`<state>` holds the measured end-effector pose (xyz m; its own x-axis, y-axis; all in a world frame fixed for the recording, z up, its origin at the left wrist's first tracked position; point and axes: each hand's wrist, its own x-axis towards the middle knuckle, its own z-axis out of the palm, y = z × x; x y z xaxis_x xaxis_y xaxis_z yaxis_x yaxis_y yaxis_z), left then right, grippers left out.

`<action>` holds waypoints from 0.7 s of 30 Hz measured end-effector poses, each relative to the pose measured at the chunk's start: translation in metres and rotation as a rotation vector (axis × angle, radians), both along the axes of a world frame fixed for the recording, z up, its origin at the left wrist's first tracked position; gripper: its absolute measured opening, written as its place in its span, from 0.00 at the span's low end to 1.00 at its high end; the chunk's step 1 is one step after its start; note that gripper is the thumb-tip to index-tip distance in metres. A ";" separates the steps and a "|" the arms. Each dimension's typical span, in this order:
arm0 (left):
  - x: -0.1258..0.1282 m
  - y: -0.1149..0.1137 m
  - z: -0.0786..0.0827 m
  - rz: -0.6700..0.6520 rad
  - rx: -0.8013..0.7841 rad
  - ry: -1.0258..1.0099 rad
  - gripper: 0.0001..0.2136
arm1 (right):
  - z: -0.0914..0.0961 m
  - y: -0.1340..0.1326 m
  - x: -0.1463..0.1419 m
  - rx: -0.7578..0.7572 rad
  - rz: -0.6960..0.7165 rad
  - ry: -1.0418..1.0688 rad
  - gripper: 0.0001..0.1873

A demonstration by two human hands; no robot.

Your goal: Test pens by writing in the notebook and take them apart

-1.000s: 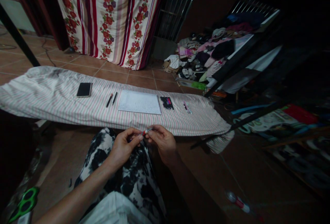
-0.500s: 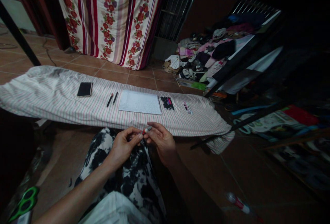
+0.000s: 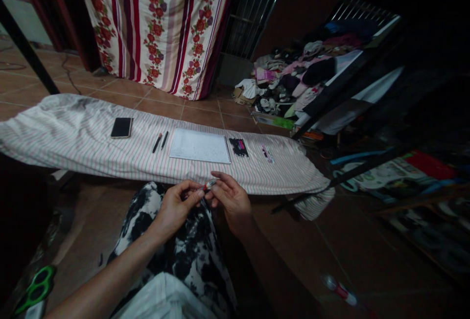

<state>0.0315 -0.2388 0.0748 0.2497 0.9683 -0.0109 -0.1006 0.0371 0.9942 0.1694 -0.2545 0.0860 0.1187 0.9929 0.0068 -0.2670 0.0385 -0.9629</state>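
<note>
Red-and-white slim pen-like object (image 3: pixel 208 185) sits at the fingertips, above the lap and just off the near edge of the bench (image 3: pixel 88 148). The left hand (image 3: pixel 182 199) pinches it between thumb and curled fingers; the right hand (image 3: pixel 228 199) is partly open at its other end, forefinger raised, and whether it grips cannot be told.

Wrinkled white cloth with thin pink and greenish stripes (image 3: pixel 73 133) covers the long bench. Along it, from left to right, lie a dark-screened phone (image 3: pixel 122 127), two slim black pens (image 3: pixel 165 140), a white spiral-bound pad (image 3: pixel 200 146), a row of black pens (image 3: pixel 239 147) and some small pinkish items (image 3: pixel 267 153).

Beyond, a red-flowered striped curtain (image 3: pixel 147 25) hangs over the brown tiled floor (image 3: pixel 198 111); a jumbled heap of clothes (image 3: pixel 290 77) lies to its right. The room's right side is very dark.
</note>
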 end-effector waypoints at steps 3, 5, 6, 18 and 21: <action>0.000 0.000 0.001 -0.006 0.005 0.003 0.09 | 0.000 0.000 0.000 0.006 0.009 -0.054 0.12; 0.001 0.000 0.002 -0.002 -0.001 -0.001 0.09 | 0.000 0.001 0.000 0.002 0.011 -0.047 0.13; 0.001 0.000 0.002 -0.001 -0.004 -0.004 0.09 | 0.000 0.001 0.000 -0.001 0.010 -0.034 0.14; 0.002 0.000 0.003 -0.012 0.005 -0.004 0.10 | 0.000 -0.001 0.000 0.004 -0.003 0.004 0.12; 0.002 -0.001 0.006 -0.005 -0.006 -0.008 0.10 | 0.001 -0.001 -0.002 0.010 -0.003 0.048 0.14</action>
<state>0.0334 -0.2394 0.0803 0.2549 0.9669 -0.0149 -0.1083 0.0438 0.9932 0.1678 -0.2556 0.0869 0.1226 0.9924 0.0111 -0.3128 0.0493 -0.9485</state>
